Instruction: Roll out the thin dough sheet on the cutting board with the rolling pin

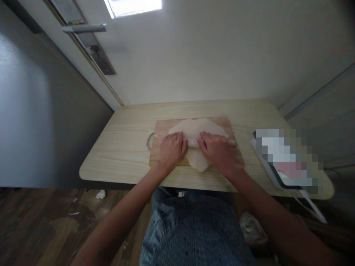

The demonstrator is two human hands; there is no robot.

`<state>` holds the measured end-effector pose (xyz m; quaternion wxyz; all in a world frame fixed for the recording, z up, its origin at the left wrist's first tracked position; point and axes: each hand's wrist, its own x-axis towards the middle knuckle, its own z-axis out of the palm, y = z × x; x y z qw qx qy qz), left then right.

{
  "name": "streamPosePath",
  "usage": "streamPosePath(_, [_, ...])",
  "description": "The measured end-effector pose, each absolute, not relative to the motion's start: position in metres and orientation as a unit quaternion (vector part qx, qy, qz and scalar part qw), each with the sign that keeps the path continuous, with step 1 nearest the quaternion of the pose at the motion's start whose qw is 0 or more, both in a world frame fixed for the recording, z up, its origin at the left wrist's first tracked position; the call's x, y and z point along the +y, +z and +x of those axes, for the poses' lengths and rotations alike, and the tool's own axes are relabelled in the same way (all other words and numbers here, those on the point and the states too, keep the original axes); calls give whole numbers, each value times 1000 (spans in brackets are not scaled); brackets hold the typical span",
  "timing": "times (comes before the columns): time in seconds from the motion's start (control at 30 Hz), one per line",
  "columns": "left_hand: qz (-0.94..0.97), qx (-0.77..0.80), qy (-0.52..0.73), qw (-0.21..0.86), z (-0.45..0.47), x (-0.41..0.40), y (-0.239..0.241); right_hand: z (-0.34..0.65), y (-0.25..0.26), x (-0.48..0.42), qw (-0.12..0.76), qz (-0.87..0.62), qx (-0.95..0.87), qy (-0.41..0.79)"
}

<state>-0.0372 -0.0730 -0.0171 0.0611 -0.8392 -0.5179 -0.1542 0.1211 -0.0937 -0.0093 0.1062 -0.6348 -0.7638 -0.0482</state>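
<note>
A flat sheet of pale dough lies on a wooden board in the middle of a light wooden table. A pale rolling pin lies across the dough, running left to right. My left hand presses flat on the pin's left part, fingers stretched forward. My right hand presses flat on its right part in the same way. Both palms cover most of the pin; only its middle and its right end show.
A metal handle sticks out from the board's left edge. A tablet-like device, partly blurred, lies at the table's right end with a white cable trailing off. A door with a lever handle stands at the back left. Scraps lie on the wooden floor.
</note>
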Motion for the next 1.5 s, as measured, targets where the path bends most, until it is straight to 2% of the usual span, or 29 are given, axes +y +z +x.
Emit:
streamPosePath(0.47, [-837, -530, -132, 40, -35, -67, -16, 122, -10, -80, 125, -611, -782, -14])
streamPosePath(0.87, [-853, -504, -102, 90, -31, -58, -14, 121, -9, -81, 118, -603, -788, -41])
streamPosePath(1.1, [-880, -458, -120, 21, -42, -54, -16, 132, -6, -86, 100, -560, -821, -50])
streamPosePath(1.27, [-917, -393, -58, -31, -43, -42, -5, 136, -7, -79, 94, -531, -842, -28])
streamPosePath(1.5, [-908, -419, -1, 30, -34, -41, 10, 130, 1, -75, 63, -548, -833, -47])
